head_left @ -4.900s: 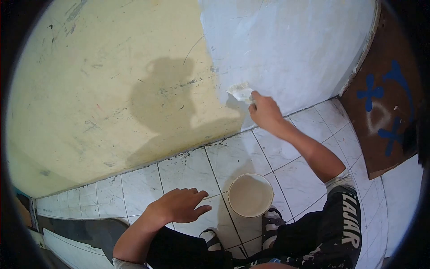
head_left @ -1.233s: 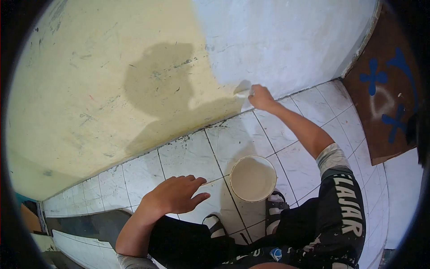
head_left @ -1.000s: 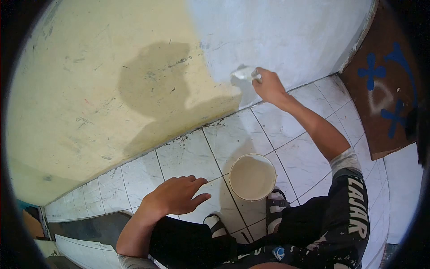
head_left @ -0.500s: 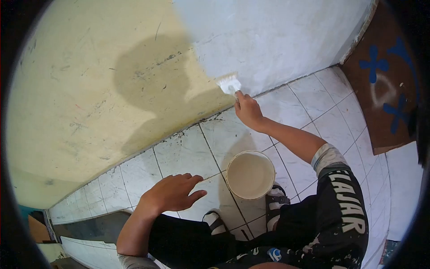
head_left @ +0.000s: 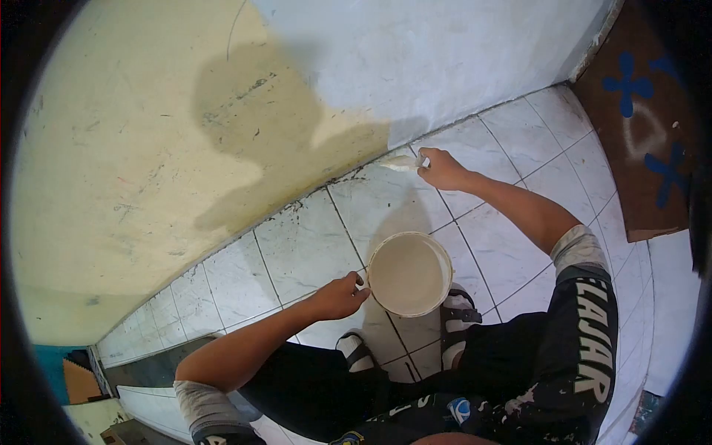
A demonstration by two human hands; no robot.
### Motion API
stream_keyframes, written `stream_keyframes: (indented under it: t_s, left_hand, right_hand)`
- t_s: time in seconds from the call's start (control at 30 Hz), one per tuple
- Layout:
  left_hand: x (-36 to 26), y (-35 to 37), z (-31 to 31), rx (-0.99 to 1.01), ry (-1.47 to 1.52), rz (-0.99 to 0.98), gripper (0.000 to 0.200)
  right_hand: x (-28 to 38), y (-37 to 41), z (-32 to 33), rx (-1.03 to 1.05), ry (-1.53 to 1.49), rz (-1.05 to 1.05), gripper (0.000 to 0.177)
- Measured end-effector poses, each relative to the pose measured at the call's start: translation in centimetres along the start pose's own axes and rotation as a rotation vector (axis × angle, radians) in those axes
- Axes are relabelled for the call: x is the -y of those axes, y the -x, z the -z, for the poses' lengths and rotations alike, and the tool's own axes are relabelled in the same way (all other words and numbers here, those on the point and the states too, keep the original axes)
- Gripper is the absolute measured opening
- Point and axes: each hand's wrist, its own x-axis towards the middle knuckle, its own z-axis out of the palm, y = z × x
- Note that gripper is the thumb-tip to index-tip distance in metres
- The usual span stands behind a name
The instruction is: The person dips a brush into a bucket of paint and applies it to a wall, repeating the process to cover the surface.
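Observation:
My right hand (head_left: 443,170) is closed around the handle of a paintbrush (head_left: 400,162). Its pale bristles point left, over the floor tiles beside the foot of the wall. Below it stands a round bucket (head_left: 409,276) of off-white paint, between my feet and the wall. My left hand (head_left: 341,297) is at the bucket's left side, fingers curled and the thumb and forefinger right at the rim. The wall (head_left: 141,170) is yellow and scuffed on the left, with fresh white paint (head_left: 415,67) on the right.
White floor tiles (head_left: 297,256) run along the wall, with dark grime at the joint. A brown board (head_left: 638,148) with blue shapes stands at the right. My sandalled feet (head_left: 460,319) are close to the bucket. Teal and brown things (head_left: 78,378) lie at the far left.
My right hand has drawn the paintbrush off the wall, turning its bristles left. My left hand has moved right to the bucket rim, its spread fingers now curled. The white area reaches lower.

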Motion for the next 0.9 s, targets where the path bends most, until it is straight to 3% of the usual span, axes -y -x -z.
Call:
stream_keyframes:
  t_s: [0.17,0.3,0.37,0.43,0.5,0.57,0.77,0.8,0.9]
  left_hand:
    - [0.3,-1.8,-0.7,0.114,0.132,-0.005,0.044]
    - [0.4,-2.3,-1.1,0.082,0.205,0.062,0.041]
    - [1.4,-3.1,-1.6,0.11,0.298,-0.005,0.038]
    - [1.3,-2.9,-1.8,0.077,0.323,0.002,0.036]
    - [0.9,-2.5,-1.6,0.067,0.316,0.003,0.035]
    - [0.5,-1.7,-0.8,0.046,0.303,-0.002,0.034]
    - [2.9,-0.1,0.6,-0.082,0.303,0.048,0.032]
    - [3.5,0.2,1.1,-0.089,0.294,0.041,0.032]
    - [5.1,1.1,2.3,-0.136,0.306,0.047,0.031]
  right_hand:
    - [0.1,1.3,1.3,0.098,-0.014,-0.021,0.026]
    - [-0.9,2.2,1.6,0.153,-0.027,-0.028,0.028]
    - [-1.6,2.2,1.7,0.184,-0.023,-0.035,0.029]
    - [-2.6,2.1,1.0,0.054,0.031,0.12,0.029]
    - [-2.5,1.8,1.6,0.175,0.043,0.067,0.028]
    - [-1.8,1.6,1.8,0.153,0.002,0.011,0.026]
    - [4.6,2.3,4.0,0.317,-0.118,-0.041,0.034]
    - [6.9,2.8,4.6,0.372,-0.147,-0.094,0.025]
    - [11.7,3.8,5.6,0.422,-0.103,-0.102,0.025]
